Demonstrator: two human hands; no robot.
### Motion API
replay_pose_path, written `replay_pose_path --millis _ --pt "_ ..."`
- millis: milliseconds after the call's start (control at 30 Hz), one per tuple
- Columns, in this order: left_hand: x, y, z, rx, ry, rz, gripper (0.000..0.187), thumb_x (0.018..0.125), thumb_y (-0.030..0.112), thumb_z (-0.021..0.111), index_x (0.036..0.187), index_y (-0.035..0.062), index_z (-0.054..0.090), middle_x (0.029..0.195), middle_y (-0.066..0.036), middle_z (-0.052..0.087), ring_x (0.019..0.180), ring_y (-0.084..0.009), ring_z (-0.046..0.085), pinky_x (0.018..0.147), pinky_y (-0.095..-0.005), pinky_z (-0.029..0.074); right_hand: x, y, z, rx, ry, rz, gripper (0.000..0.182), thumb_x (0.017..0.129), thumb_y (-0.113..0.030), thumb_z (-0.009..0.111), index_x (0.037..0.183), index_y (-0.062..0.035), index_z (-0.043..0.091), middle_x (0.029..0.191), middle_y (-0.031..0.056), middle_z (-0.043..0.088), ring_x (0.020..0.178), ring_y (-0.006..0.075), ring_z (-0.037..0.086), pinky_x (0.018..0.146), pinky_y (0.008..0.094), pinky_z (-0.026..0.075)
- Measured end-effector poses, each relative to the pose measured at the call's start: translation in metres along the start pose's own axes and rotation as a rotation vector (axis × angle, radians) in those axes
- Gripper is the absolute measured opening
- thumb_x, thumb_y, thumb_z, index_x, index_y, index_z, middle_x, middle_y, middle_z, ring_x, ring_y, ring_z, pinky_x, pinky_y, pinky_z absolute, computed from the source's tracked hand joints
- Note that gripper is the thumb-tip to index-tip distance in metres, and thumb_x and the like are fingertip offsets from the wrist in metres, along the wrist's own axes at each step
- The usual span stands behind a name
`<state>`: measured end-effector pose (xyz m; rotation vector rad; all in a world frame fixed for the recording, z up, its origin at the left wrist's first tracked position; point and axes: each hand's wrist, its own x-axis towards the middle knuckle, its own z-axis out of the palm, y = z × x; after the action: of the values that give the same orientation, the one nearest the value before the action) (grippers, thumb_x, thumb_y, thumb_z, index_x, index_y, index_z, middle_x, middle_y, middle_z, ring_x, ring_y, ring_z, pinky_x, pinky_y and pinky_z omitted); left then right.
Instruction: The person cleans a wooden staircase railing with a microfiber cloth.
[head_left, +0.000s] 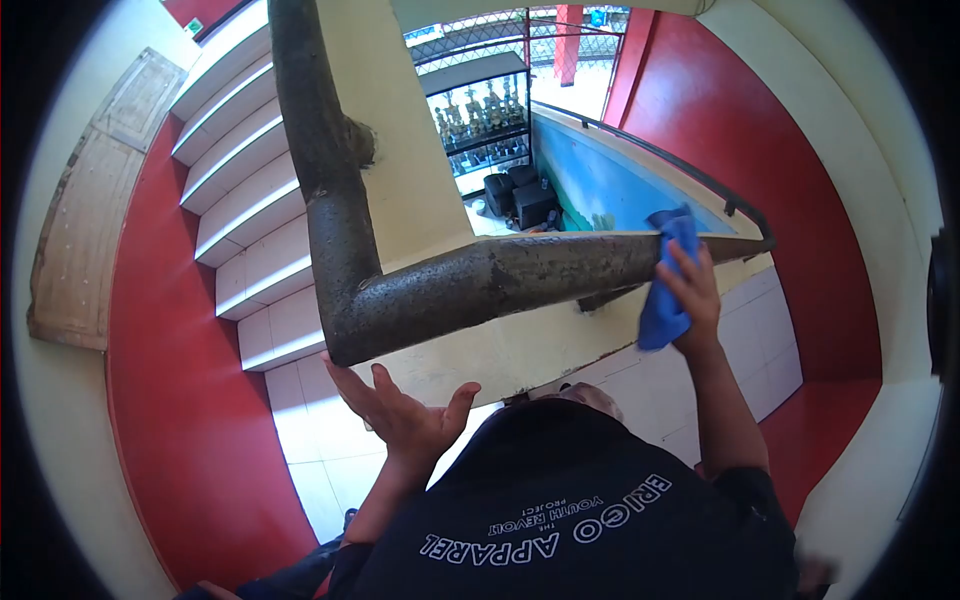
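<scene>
My right hand presses a blue cloth against the dark metal handrail, toward its right end. The cloth drapes over the rail, with part hanging below and a bunched end above. My left hand is open below the rail's left corner, fingers spread and thumb out, its fingertips right at the underside of the corner. The rail's brown-grey surface looks worn and patchy.
White tiled stairs rise at the left beside a red wall. Below the rail's far side stand a shelf of trophies and black speakers. Another red wall curves along the right. A wooden panel is at far left.
</scene>
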<state>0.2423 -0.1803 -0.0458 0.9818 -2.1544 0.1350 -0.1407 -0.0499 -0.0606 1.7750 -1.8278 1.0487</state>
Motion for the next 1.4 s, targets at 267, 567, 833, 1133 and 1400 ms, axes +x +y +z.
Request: replay_pose_path --millis 267,567,833,1133,1400 --pt "0.001 0.002 0.001 0.035 -0.003 0.051 0.110 0.085 0.073 0.060 0.158 0.0202 -0.004 0.158 -0.035 -0.004 0.149 -0.0545 0.000 0.113 -0.0702 0.016 0.047 -0.090 0.026 0.164 0.169 -0.023 0.037 0.091 -0.018 0.063 0.127 -0.0109 0.068 0.136 0.0148 0.063 0.131 0.0380 0.055 0.117 0.0608 0.024" --pt "0.006 -0.001 0.000 -0.103 0.141 0.077 0.098 0.089 0.064 0.061 0.158 0.0197 0.006 0.162 -0.030 -0.002 0.151 -0.0490 0.005 0.117 -0.0661 0.017 -0.026 0.026 0.000 0.186 0.105 0.199 0.037 0.089 -0.012 0.066 0.126 -0.0102 0.069 0.127 0.0113 0.067 0.123 0.0299 0.059 0.105 0.0445 0.045" --pt "0.109 0.005 -0.070 0.163 0.293 0.554 0.058 0.096 0.053 0.056 0.138 0.0150 0.046 0.149 -0.025 0.041 0.140 -0.0465 0.039 0.112 -0.0659 0.031 0.042 -0.039 0.023 0.196 0.200 0.153 0.044 0.087 -0.010 0.065 0.131 -0.0094 0.064 0.127 0.0131 0.066 0.112 0.0297 0.064 0.103 0.0441 0.045" --pt "0.148 0.020 -0.044 0.089 0.165 0.312 0.044 0.092 0.036 0.064 0.120 0.0024 0.065 0.132 -0.022 0.061 0.124 -0.0387 0.057 0.100 -0.0463 0.047 -0.051 0.066 0.025 -0.106 0.247 0.102 0.032 0.087 -0.008 0.069 0.119 -0.0056 0.071 0.121 0.0162 0.071 0.123 0.0379 0.061 0.107 0.0505 0.045" --pt "0.149 0.028 -0.043 0.123 0.123 0.194 0.036 0.091 0.033 0.064 0.111 0.0035 0.071 0.121 -0.016 0.069 0.117 -0.0335 0.061 0.100 -0.0453 0.046 -0.072 0.121 0.012 0.344 0.358 1.374 0.035 0.098 -0.012 0.058 0.131 -0.0051 0.066 0.125 0.0132 0.069 0.114 0.0219 0.064 0.099 0.0329 0.048"
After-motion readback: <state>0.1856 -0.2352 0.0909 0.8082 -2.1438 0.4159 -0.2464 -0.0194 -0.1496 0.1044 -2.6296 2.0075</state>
